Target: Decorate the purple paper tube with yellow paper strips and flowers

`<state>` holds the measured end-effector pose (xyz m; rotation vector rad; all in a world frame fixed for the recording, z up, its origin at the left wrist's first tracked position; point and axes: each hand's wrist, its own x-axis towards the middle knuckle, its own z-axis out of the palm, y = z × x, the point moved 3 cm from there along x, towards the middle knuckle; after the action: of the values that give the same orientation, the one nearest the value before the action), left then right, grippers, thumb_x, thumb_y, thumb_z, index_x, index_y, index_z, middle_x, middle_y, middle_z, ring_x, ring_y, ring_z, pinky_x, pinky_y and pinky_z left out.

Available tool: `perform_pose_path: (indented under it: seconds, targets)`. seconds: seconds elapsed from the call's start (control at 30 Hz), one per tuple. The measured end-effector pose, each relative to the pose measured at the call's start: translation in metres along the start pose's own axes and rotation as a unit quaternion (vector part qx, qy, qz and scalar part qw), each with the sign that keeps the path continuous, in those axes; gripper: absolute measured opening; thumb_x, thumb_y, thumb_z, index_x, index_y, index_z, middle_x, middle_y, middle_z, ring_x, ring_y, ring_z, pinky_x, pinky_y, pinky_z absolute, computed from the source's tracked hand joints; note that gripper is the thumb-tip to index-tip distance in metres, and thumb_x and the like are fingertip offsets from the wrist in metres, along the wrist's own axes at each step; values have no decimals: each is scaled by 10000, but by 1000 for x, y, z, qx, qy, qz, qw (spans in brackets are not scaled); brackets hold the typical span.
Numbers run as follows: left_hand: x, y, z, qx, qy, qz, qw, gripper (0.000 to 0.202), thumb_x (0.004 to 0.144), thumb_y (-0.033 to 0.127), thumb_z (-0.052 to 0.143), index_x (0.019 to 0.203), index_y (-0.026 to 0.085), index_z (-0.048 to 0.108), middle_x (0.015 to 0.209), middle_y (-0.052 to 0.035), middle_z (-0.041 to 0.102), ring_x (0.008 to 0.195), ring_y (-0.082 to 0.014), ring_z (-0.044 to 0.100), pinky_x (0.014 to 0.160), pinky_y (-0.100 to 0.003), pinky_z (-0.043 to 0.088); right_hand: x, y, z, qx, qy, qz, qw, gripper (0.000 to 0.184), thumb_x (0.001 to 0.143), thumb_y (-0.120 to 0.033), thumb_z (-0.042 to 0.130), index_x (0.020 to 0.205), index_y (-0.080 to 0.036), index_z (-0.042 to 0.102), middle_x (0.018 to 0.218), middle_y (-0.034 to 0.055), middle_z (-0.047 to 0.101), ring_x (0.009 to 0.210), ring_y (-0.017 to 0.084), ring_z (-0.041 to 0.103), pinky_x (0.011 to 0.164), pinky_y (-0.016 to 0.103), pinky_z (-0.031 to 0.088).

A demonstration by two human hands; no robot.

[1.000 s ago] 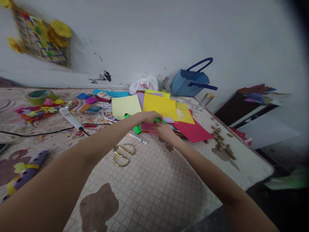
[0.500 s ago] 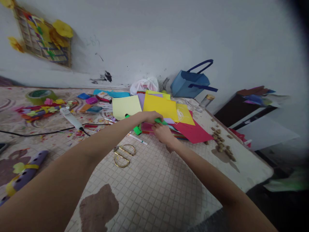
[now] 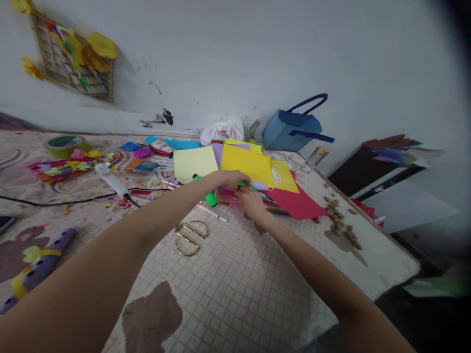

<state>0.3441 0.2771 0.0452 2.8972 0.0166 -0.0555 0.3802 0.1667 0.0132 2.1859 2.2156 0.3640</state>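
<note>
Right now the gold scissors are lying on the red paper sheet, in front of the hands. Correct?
No. The head view shows the gold scissors on the tile-patterned table cover, apart from the red paper sheet. They are in front of the left hand and right hand, as you said.
</note>
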Motion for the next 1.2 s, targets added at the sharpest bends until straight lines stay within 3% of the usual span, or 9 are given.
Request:
perform_pose_path:
  seconds: [0.3,1.2]
  targets:
    - [0,1,-2,7,0,-2,1000,481,635,114,554,1103,227,560,1073,-28,647,918,-192,596,777,-253,424,1,11,-1,62,14,-21,998,203,803,-259,584,979,-161,607,992,92,591,992,207,517,802,297,404]
    - [0,1,-1,0,-11,-7,1000,483,657,119,527,1127,227,550,1100,-21,637,936,-174,584,770,-231,426,0,7,-2,48,-5,-32,998,200,839,-208,502,1007,-152,597,1022,98,592,1012,209,503,826,296,388]
